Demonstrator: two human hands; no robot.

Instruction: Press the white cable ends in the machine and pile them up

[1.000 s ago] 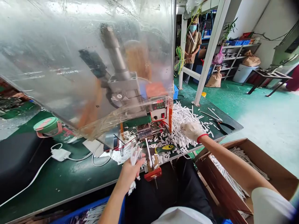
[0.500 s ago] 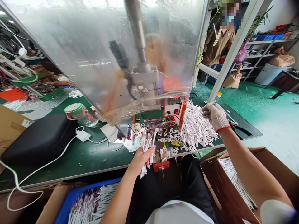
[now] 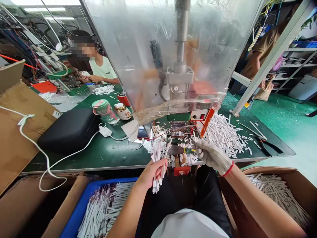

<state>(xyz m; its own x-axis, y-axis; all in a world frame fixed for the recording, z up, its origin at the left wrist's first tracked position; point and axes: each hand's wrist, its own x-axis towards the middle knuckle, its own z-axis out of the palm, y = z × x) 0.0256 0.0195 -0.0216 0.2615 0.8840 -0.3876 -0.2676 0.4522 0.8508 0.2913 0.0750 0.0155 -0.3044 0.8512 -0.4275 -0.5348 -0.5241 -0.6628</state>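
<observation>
My left hand (image 3: pixel 155 170) is closed around a bundle of thin white strips (image 3: pixel 156 153), standing roughly upright at the table's front edge. One strip (image 3: pixel 169 145) slants up from beside my thumb toward the small metal fixture (image 3: pixel 178 127) under the press. My right hand (image 3: pixel 210 155), in a pale knitted glove with a red cuff, has its fingers bent together near the fixture. Something thin and greyish shows at its fingertips, too unclear to name. Beside them lies a putty knife (image 3: pixel 176 150), its yellow-green handle partly hidden by the glove.
A clear plastic shield (image 3: pixel 153 92) hangs before the press cylinder (image 3: pixel 180 77). White pieces form a pile (image 3: pixel 223 134) at right, near black-handled pliers (image 3: pixel 266 147). A blue bin (image 3: pixel 71 211) and a carton (image 3: pixel 277 169) hold strips below. Co-workers are at back left and right.
My gloved right hand has come from the table's right side, beyond the pile, to beside the putty knife. My left hand still grips the bundle. The view has turned left.
</observation>
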